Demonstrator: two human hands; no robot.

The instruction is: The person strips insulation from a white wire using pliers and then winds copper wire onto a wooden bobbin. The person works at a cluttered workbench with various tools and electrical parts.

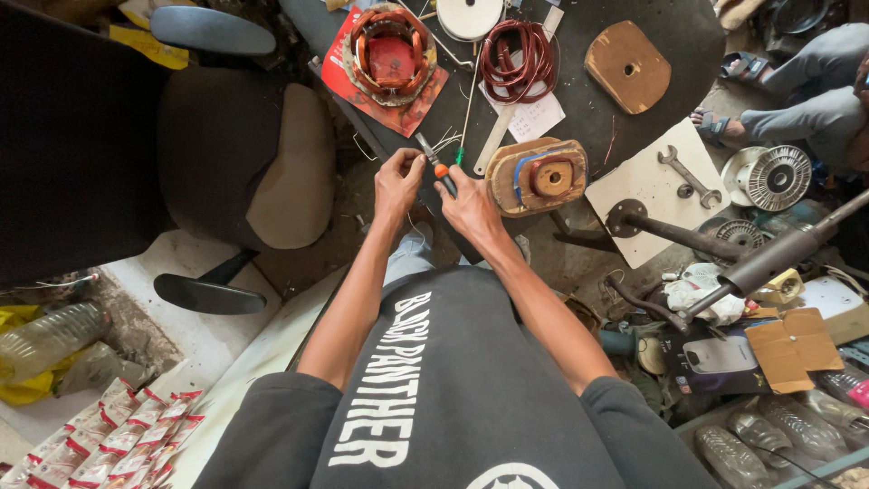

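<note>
Far left: brown padded chair (272,163), unoccupied. Left hand (396,181), fingers pinched closed on thin pale wire strands (444,142) at the edge of the dark round counter (579,109). Right hand (469,204), fingers wrapped around the orange-and-black-handled pliers (437,166), tips pointing toward the strands. Step in hand, by judgement: trimming or stripping the wire ends. Just right of the hands: wooden winding former with blue band (536,177). Further right: steel open-end spanner (688,175) on a white board.
</note>
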